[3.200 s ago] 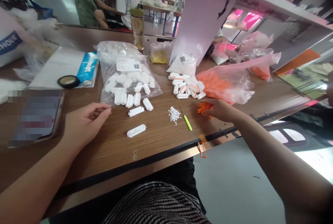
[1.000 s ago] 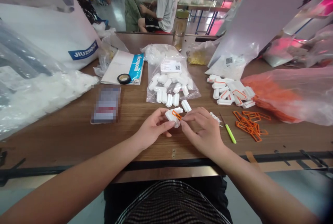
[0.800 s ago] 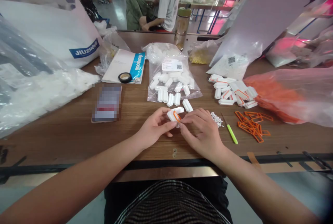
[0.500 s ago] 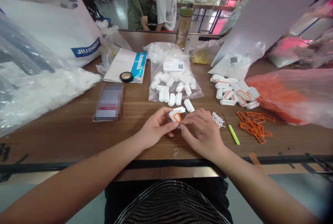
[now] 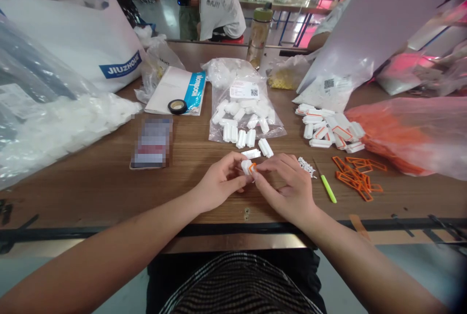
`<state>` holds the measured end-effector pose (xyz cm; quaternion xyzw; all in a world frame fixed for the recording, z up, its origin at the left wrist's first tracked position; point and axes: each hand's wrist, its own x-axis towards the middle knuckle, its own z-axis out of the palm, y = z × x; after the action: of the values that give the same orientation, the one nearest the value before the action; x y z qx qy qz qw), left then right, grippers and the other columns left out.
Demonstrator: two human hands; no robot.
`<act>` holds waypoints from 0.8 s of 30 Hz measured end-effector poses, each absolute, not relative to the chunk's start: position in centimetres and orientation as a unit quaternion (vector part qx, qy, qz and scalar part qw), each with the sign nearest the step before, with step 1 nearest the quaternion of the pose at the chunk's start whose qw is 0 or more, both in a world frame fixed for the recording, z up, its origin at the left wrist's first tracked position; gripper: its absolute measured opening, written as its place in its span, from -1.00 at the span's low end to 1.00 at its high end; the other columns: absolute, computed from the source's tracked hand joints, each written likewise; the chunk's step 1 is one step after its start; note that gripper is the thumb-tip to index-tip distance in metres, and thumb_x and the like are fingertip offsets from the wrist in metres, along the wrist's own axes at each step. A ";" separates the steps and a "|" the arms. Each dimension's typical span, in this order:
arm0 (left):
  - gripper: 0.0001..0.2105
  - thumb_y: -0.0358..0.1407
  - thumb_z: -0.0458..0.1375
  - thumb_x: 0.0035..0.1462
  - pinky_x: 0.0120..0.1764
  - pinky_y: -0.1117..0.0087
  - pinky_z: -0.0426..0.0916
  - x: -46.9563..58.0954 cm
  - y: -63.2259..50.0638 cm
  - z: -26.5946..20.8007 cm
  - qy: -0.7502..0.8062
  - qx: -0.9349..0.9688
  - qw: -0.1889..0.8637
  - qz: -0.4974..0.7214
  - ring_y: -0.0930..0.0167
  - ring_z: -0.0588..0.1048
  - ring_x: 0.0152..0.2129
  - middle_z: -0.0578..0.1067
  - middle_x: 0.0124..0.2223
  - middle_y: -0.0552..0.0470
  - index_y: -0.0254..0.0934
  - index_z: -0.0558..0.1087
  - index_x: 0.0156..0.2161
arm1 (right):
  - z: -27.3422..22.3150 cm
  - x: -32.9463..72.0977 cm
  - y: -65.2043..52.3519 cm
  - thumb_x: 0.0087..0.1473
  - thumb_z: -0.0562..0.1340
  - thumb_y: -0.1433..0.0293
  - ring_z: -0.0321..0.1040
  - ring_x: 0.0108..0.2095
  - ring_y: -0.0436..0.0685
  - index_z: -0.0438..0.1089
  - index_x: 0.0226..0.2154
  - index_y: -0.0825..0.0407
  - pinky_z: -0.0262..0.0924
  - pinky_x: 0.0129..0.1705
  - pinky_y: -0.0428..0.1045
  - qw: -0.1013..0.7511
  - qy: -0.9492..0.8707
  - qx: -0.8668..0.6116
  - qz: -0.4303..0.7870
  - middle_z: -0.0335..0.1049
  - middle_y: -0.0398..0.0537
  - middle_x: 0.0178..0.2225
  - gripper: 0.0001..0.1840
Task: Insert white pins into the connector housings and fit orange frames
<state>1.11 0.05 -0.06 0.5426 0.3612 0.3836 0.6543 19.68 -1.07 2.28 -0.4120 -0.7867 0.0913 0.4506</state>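
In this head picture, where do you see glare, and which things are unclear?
Head view: glints on the clear plastic bag at left; phone screen pixelated; upper-right corner dark. Head view, centre: white piece in left hand soft, details unclear.

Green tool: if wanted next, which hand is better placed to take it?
Probably the right hand: the green tool lies to its right, while the left hand is farther away, gripping a white piece.

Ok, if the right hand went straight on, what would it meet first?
Likely the white piece in the left hand; the orange frame in the right hand seems to touch it.
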 end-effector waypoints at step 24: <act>-0.76 -0.30 0.29 0.12 -0.21 0.33 0.36 0.9 -0.2 0.2 0.374 0.610 0.583 0.385 0.41 0.48 -0.30 0.53 -0.21 0.03 -0.22 0.40 -0.12 | 2.2 19.6 -1.2 0.07 0.30 0.42 0.33 -0.37 0.01 0.44 -0.30 -0.02 0.26 -0.27 0.01 0.435 -0.738 -0.440 0.269 0.41 -0.17 -0.39 -0.92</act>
<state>0.87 -0.19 0.17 0.6099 0.3739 0.3845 0.5834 19.60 -1.22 2.18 -0.4403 -0.7381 0.2688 0.4349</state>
